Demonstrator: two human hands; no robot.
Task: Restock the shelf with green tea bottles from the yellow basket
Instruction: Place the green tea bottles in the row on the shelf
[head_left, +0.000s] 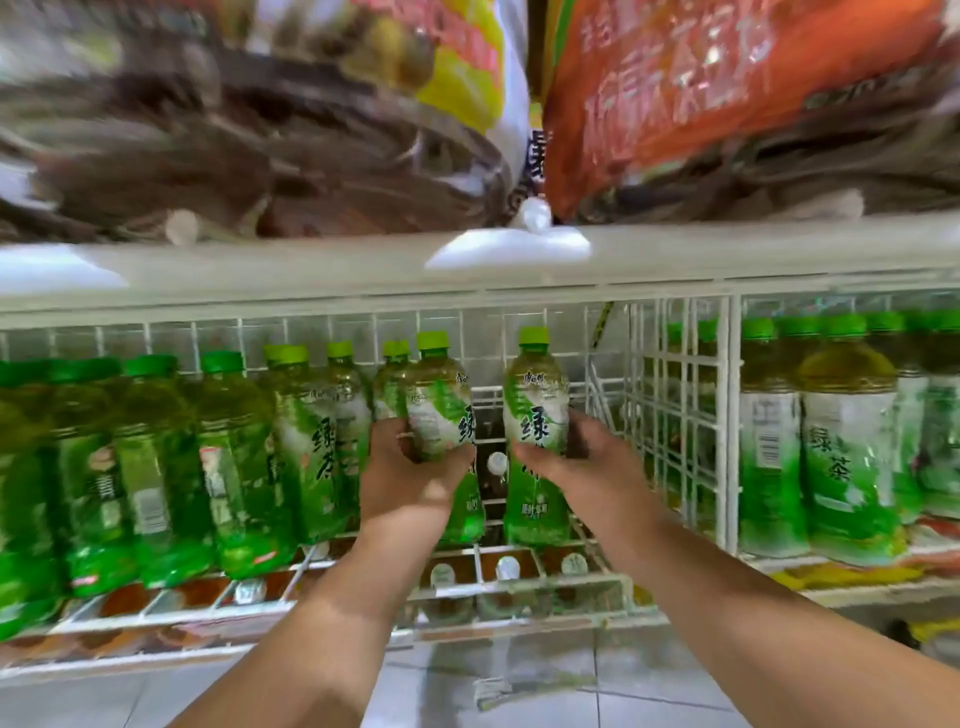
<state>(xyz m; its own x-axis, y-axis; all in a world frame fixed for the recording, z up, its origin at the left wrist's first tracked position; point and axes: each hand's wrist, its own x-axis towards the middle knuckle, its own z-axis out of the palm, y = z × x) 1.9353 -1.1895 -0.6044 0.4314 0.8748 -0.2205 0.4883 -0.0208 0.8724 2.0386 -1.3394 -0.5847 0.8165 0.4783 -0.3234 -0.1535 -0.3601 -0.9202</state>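
My left hand (410, 475) grips a green tea bottle (441, 405) with a green cap, upright over the white wire shelf (363, 597). My right hand (569, 457) grips a second green tea bottle (535, 410) just to its right; its base sits at the shelf floor. Both stand in the gap between the row of green tea bottles (228, 467) on the left and a wire divider (670, 415) on the right. The yellow basket is out of view.
More green tea bottles (841, 447) fill the section right of the divider. Large snack bags (701, 93) rest on the shelf above, overhanging its front edge. White-capped bottles (506, 569) show through the wire from the shelf below. Tiled floor (519, 691) lies beneath.
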